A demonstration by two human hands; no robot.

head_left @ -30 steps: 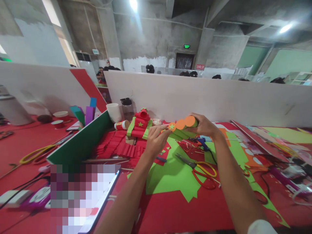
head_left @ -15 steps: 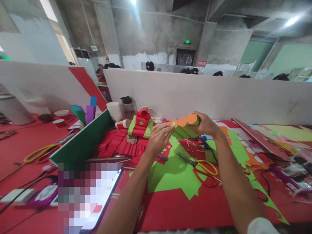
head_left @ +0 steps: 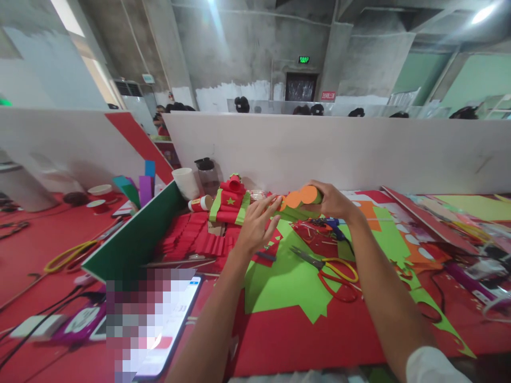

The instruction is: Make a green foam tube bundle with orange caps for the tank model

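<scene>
My right hand [head_left: 334,201] grips the right end of a paper craft [head_left: 308,195] with round orange ends and green rolled sides, raised above the table. At its left end is my left hand [head_left: 257,224], fingers stretched out and thumb apart; whether the fingertips touch the craft I cannot tell. Below lies a green sheet [head_left: 275,290] with jagged cut edges. On this sheet rest scissors [head_left: 337,272] with red and yellow handles. Behind my left hand stands a red and green paper craft [head_left: 230,201] bearing a green star.
Folded red paper pieces [head_left: 187,239] lie beside a green board [head_left: 131,229] at left. In front is a phone [head_left: 175,324]. A blue glue gun [head_left: 337,229] with a cord sits beyond the scissors. A white cup [head_left: 186,183] and dark-lidded bottle [head_left: 206,175] stand at the back.
My left hand's fingers have spread and come off the craft's near side. The small star seen on its orange end no longer shows. My right hand still holds the craft, shifted slightly left.
</scene>
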